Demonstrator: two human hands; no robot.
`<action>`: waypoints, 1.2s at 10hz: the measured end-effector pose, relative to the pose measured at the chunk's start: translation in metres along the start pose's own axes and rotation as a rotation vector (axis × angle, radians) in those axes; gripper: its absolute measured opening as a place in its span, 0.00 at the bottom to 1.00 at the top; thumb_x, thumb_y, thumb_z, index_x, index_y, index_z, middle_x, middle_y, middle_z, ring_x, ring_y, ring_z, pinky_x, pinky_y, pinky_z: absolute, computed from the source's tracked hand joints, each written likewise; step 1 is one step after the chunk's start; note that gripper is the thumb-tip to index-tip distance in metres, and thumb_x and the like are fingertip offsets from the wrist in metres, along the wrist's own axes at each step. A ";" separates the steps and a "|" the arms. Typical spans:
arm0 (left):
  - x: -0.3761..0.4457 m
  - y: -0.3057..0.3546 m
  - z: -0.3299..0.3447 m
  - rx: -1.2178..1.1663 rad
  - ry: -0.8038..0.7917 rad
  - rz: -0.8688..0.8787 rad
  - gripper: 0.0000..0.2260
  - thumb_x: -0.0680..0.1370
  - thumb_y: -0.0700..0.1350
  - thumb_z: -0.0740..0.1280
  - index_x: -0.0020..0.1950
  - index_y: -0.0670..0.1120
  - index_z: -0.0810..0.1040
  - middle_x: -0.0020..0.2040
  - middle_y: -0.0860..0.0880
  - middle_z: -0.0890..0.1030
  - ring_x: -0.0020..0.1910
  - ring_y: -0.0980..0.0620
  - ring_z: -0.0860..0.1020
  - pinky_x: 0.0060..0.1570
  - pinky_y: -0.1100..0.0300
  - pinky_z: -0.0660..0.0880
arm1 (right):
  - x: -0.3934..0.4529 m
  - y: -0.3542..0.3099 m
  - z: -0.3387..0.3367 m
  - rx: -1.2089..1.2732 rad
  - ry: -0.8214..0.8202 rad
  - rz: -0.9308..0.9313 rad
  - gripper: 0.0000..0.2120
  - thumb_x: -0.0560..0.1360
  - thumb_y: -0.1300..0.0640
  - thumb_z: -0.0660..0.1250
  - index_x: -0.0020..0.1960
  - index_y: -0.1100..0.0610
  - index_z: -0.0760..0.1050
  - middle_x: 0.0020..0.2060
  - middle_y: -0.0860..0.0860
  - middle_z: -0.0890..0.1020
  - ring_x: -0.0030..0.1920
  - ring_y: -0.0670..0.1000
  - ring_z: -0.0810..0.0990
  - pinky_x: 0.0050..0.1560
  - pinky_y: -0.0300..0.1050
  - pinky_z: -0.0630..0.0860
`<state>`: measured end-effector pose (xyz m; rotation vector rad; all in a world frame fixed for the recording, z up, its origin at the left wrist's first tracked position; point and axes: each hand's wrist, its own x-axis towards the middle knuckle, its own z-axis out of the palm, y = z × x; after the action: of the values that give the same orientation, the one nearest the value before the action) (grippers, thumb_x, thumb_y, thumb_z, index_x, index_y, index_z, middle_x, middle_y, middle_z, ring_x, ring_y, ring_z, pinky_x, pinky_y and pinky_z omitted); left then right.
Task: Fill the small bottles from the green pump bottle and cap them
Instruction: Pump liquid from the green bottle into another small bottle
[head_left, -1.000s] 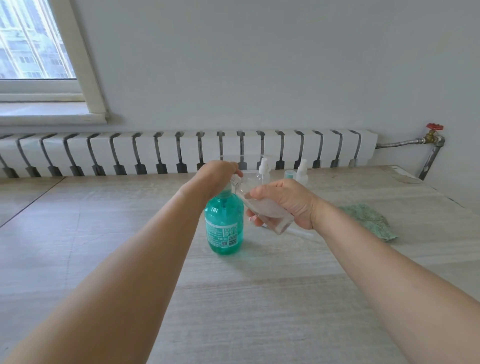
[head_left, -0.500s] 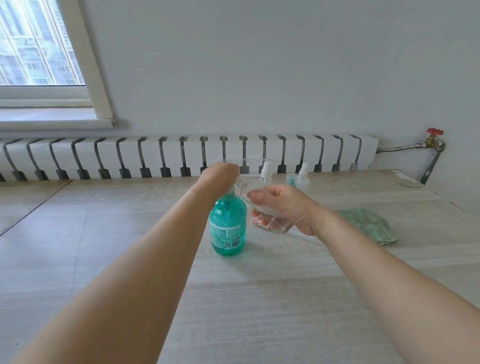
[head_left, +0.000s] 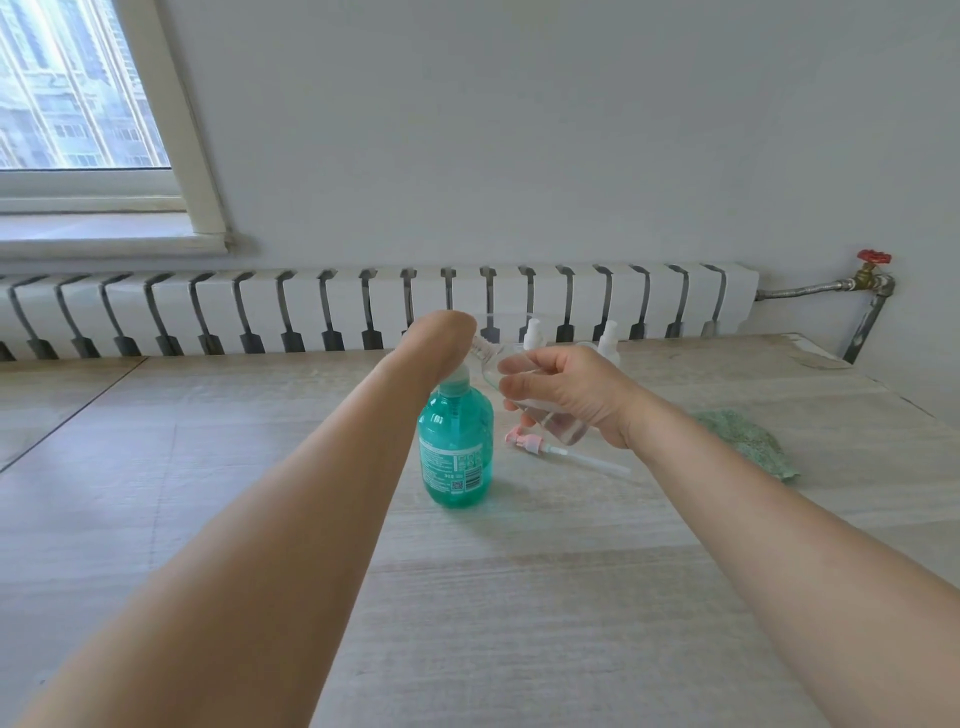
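Observation:
The green pump bottle (head_left: 456, 451) stands upright on the wooden table (head_left: 519, 597). My left hand (head_left: 441, 332) is bent down over its pump head; the fingers are hidden behind the wrist. My right hand (head_left: 561, 395) grips a small clear bottle (head_left: 558, 426), tilted with its neck toward the pump spout. A pink-and-white pump cap with a long tube (head_left: 561, 453) lies on the table below my right hand. Two small white spray bottles (head_left: 532, 332) (head_left: 608, 338) stand behind, partly hidden by my hand.
A green cloth (head_left: 748, 441) lies at the right of the table. A white radiator (head_left: 363, 306) runs along the wall behind the table, with a pipe and red valve (head_left: 872, 257) at the right. A window (head_left: 78, 88) is at upper left.
The view has tilted up a little. My right hand has lifted slightly, so the pink pump cap on the table now shows. My left hand stays on the pump head.

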<state>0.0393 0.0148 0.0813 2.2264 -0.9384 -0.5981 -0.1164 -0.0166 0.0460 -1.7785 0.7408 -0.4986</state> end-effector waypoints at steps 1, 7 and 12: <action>0.000 -0.006 0.003 0.094 -0.025 0.029 0.06 0.80 0.43 0.57 0.51 0.44 0.72 0.37 0.49 0.71 0.33 0.55 0.67 0.35 0.66 0.67 | 0.000 0.002 0.001 0.006 -0.010 0.018 0.23 0.68 0.51 0.74 0.61 0.55 0.76 0.44 0.53 0.84 0.37 0.50 0.83 0.29 0.37 0.74; 0.008 -0.011 0.006 -0.090 -0.074 0.010 0.13 0.81 0.44 0.56 0.62 0.41 0.72 0.52 0.45 0.74 0.50 0.51 0.72 0.57 0.59 0.71 | -0.001 0.009 0.002 0.038 -0.029 0.015 0.28 0.58 0.44 0.75 0.56 0.49 0.77 0.46 0.51 0.85 0.42 0.51 0.85 0.39 0.40 0.79; 0.007 -0.012 0.006 -0.098 0.028 0.029 0.12 0.80 0.48 0.56 0.39 0.45 0.71 0.43 0.46 0.74 0.43 0.50 0.72 0.48 0.59 0.72 | 0.003 0.006 0.001 0.029 -0.027 -0.010 0.31 0.59 0.46 0.75 0.61 0.52 0.76 0.45 0.52 0.85 0.39 0.49 0.84 0.37 0.41 0.79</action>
<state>0.0458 0.0137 0.0675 2.1255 -0.9064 -0.5853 -0.1154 -0.0192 0.0400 -1.7595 0.7034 -0.4889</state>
